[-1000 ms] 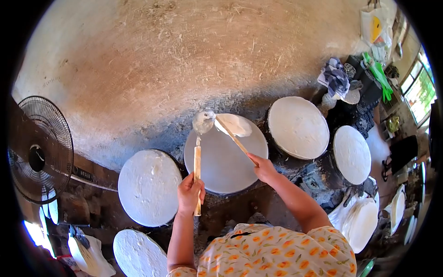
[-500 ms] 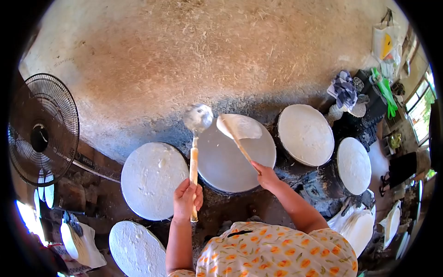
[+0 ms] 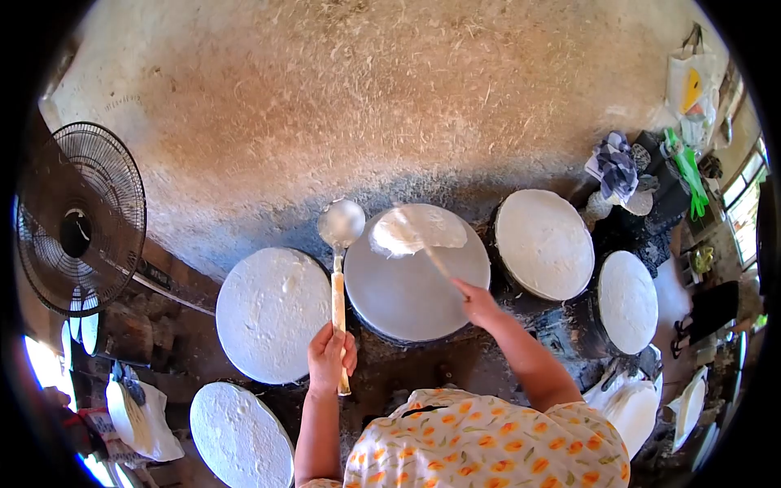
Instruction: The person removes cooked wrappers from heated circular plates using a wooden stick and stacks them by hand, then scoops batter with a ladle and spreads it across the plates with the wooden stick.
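My left hand (image 3: 331, 358) is wrapped round the pale handle of a metal ladle (image 3: 338, 285). The ladle stands with its round bowl up, near the left rim of the middle round griddle (image 3: 415, 297). My right hand (image 3: 478, 304) grips a thin wooden stick (image 3: 437, 262), smeared by motion. It slants up and left over a patch of white batter (image 3: 435, 228) on the far part of the griddle. Whatever is at the stick's far end blurs into the batter. The rest of that griddle's surface is smooth and grey.
White-coated rounds surround the middle one: one at left (image 3: 272, 315), one at lower left (image 3: 242, 435), one at right (image 3: 543, 244) and a smaller one (image 3: 627, 302). A fan (image 3: 77, 232) stands far left. Behind rises a rough wall (image 3: 366, 98); a checked cloth (image 3: 616, 167) lies at right.
The batter patch reaches further left and looks wider. The stick has swung slightly and blurred. The ladle's bowl has moved a little left and down, and the view has shifted slightly.
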Demonstrator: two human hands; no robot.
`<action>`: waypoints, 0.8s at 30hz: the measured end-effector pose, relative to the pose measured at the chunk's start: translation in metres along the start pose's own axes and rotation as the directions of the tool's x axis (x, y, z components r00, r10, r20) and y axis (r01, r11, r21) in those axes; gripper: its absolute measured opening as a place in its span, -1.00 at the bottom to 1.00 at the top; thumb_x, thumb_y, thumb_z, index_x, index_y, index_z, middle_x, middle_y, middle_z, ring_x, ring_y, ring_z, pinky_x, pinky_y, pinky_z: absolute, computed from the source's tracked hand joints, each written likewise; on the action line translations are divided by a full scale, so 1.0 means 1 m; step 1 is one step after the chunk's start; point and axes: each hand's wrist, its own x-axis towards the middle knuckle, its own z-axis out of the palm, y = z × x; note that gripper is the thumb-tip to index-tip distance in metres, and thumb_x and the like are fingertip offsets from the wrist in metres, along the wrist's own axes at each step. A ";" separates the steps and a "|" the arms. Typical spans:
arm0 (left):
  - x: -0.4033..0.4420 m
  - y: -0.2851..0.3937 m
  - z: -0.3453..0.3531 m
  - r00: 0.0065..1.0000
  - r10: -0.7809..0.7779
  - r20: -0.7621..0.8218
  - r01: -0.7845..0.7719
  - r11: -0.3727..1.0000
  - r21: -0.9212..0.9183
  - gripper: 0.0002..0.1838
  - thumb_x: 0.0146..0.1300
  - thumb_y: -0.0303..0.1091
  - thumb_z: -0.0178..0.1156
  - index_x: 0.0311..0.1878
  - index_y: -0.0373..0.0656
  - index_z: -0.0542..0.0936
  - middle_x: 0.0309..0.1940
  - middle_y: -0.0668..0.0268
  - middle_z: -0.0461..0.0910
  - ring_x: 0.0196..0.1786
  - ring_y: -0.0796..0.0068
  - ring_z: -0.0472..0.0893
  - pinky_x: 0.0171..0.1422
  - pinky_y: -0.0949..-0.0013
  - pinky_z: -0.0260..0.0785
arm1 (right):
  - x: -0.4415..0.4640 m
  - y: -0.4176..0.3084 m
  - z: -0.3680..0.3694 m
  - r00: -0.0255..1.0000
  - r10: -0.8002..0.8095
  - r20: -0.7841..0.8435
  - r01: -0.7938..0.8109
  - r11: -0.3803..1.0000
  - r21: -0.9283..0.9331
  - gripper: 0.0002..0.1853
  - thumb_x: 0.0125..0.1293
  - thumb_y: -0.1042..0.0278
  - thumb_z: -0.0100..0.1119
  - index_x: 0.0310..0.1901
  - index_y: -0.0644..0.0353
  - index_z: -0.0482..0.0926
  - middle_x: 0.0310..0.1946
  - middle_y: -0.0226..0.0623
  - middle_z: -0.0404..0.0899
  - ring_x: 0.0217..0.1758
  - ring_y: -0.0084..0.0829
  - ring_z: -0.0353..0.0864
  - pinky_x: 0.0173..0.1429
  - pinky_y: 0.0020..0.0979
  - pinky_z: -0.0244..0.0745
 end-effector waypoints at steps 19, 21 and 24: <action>-0.025 0.007 0.015 0.997 0.023 0.075 0.030 0.773 -0.633 -0.63 0.38 -0.37 -0.07 0.17 -0.36 0.34 -0.56 0.39 0.29 -0.75 0.71 0.19 -0.76 0.57 0.13 | 0.010 0.023 -0.025 0.878 -0.357 0.318 0.352 0.933 0.075 -0.39 0.09 0.68 -0.09 0.23 0.03 0.41 0.02 0.02 0.55 0.05 -0.27 0.61 0.07 -0.44 0.44; -0.028 0.008 0.022 0.994 0.087 -0.065 -0.108 0.858 -0.502 -0.60 0.38 -0.37 -0.07 0.21 -0.40 0.33 -0.56 0.40 0.28 -0.76 0.74 0.16 -0.78 0.62 0.09 | -0.005 0.013 -0.058 0.855 -0.020 0.518 0.069 0.995 -0.076 -0.40 0.10 0.69 -0.14 0.23 0.07 0.41 -0.02 -0.07 0.60 0.00 -0.41 0.60 0.08 -0.51 0.40; -0.026 0.011 0.032 0.990 0.037 -0.133 -0.080 0.941 -0.330 -0.62 0.38 -0.38 -0.08 0.18 -0.40 0.37 -0.56 0.38 0.29 -0.74 0.74 0.18 -0.78 0.62 0.10 | 0.020 0.037 -0.049 0.942 -0.245 0.228 0.249 0.968 0.012 -0.40 0.09 0.66 -0.11 0.23 0.07 0.42 -0.02 -0.07 0.60 -0.01 -0.36 0.61 0.09 -0.51 0.41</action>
